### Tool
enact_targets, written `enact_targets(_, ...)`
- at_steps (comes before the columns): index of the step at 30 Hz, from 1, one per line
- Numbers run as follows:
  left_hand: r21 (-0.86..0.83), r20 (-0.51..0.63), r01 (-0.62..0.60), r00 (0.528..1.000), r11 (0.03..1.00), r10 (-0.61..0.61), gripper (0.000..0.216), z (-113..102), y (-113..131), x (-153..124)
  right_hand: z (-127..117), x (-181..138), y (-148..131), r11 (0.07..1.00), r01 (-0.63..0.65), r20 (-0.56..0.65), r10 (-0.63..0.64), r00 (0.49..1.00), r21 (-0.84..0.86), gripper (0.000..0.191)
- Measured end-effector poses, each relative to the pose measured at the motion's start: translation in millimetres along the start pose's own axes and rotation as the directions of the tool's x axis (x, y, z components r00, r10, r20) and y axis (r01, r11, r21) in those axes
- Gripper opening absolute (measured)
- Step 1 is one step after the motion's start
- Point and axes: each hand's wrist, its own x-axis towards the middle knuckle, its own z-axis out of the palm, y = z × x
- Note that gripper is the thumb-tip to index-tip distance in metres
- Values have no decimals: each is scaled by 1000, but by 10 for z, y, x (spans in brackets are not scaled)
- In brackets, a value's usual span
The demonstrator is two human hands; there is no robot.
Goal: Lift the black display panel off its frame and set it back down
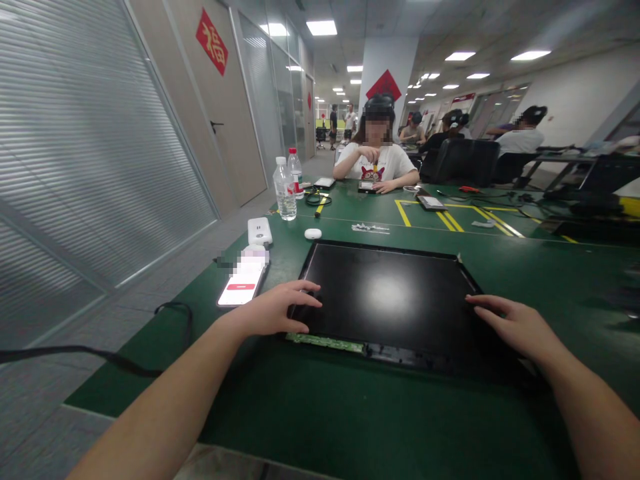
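Note:
A black display panel [395, 300] lies flat on the green table [350, 413], its glossy face up with a bright reflection in the middle. Along its near edge runs a strip of green circuit board [325, 343]. My left hand [280, 308] rests over the panel's left edge, fingers spread. At the right edge is my right hand [515, 323], fingers stretched out and touching or just above the frame; exact contact is hard to see. Neither hand grasps anything.
Left of the panel lie a lit phone [245, 277], a white power bank [259, 231] and a white earbud case [313, 234]. Two water bottles [286, 190] stand behind. Across the table, a person [375, 153] works on a small device [369, 187]. Cables [520, 203] lie back right.

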Motion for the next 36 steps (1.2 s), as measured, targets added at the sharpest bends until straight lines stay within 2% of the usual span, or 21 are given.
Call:
enact_targets(12, -94, 11, -110, 994, 989, 111, 36, 29, 8, -9, -12, -13, -58, 1000, -19, -14, 19, 1000, -18, 39)
enact_targets(24, -93, -12, -123, 992, 988, 123, 34, 35, 2, -8, -29, -55, -145, 996, -73, -4, 73, 997, -45, 45)
enact_targets(28, -79, -28, -94, 995, 992, 92, 35, 34, -5, -7, -22, -54, -144, 997, -70, -11, 70, 997, -42, 45)
enact_targets(32, -20, -96, -30, 995, 999, 28, 39, 55, -5, 14, -32, -48, -138, 997, -71, -53, 70, 996, -24, 44)
enact_targets(36, 64, -251, 81, 966, 995, -62, 39, 119, -46, 71, -71, -46, -136, 991, -135, -81, 133, 988, -24, 47)
